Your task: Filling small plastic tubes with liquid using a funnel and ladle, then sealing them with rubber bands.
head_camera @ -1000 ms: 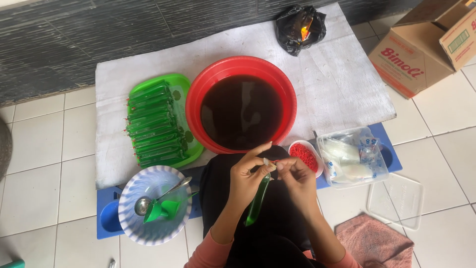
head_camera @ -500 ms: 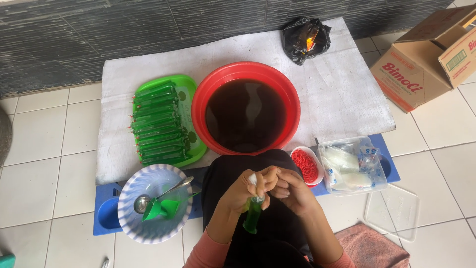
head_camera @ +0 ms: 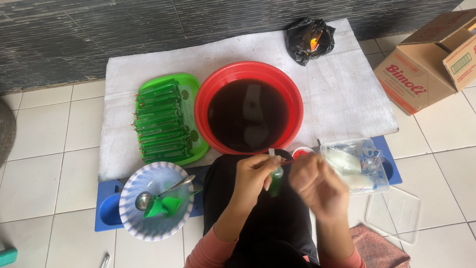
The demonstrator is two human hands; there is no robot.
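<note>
left hand [head_camera: 255, 173]: pinched shut on the top of a small green filled pouch [head_camera: 275, 181], held over the lap just below the red basin [head_camera: 218, 94].
right hand [head_camera: 317, 183]: blurred, close beside the pouch; cannot tell whether it grips anything.
red basin: holds dark liquid, sits on a white cloth [head_camera: 347, 94].
green tray [head_camera: 191, 89]: left of the basin, stacked with green pouches [head_camera: 161, 121].
patterned bowl [head_camera: 134, 218]: lower left, with a spoon [head_camera: 158, 193] and a green funnel [head_camera: 161, 206].
clear container [head_camera: 357, 166]: right of the hands.
</note>
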